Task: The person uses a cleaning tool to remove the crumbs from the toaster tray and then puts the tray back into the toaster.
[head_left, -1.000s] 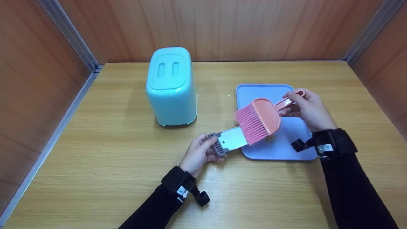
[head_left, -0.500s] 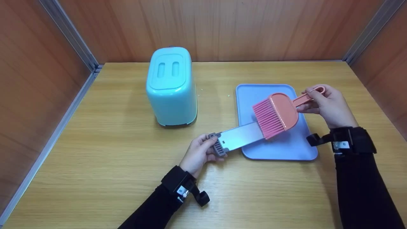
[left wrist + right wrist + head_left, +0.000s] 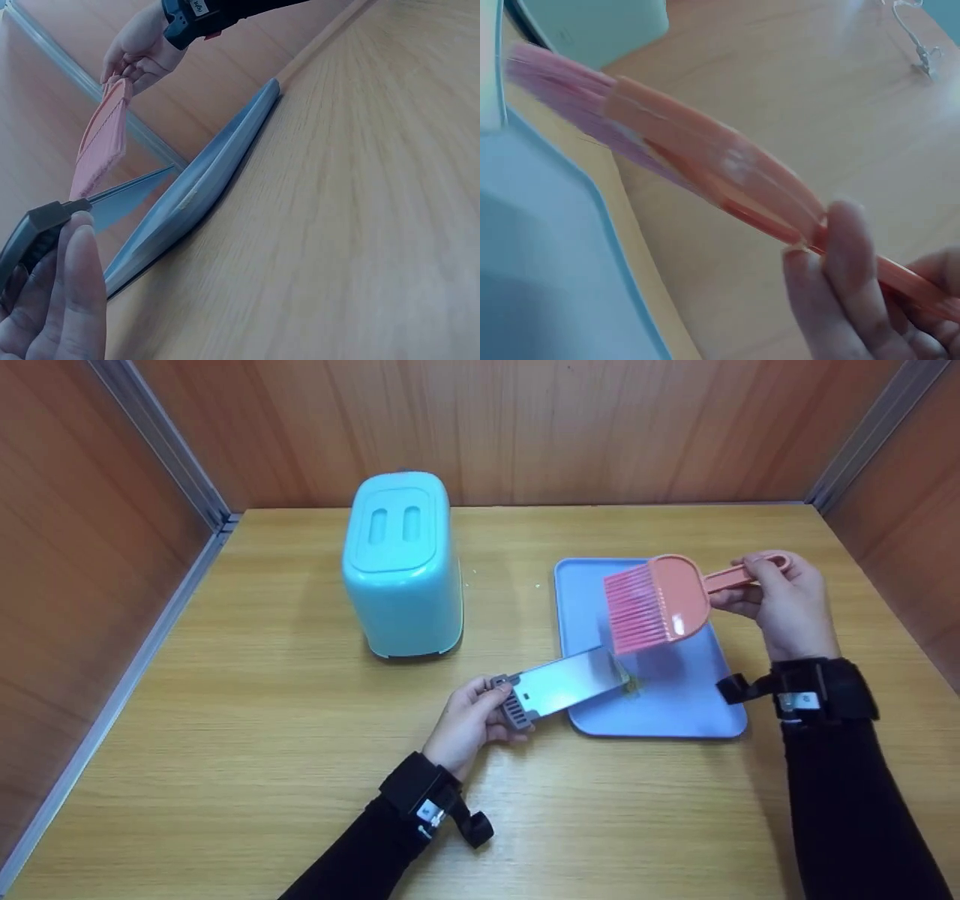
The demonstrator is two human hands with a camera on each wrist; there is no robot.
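A teal lidded bin (image 3: 403, 566) with 2 slots in its lid stands on the table (image 3: 225, 735), well to the left of and beyond the left hand (image 3: 469, 724). That hand curls its fingers and thumb round the grey ribbed handle of a flat metal scraper (image 3: 559, 688), whose blade slants up and to the right, its far end over the near left part of a light blue tray (image 3: 675, 712). A few small yellowish crumbs (image 3: 632, 685) lie on the tray just at the blade tip. Above the tray, clear of the blade, hangs a pink brush (image 3: 656, 604), bristles pointing down and left. The right hand (image 3: 787, 604), to the right of the tray, pinches the brush's thin looped handle between fingers and thumb.
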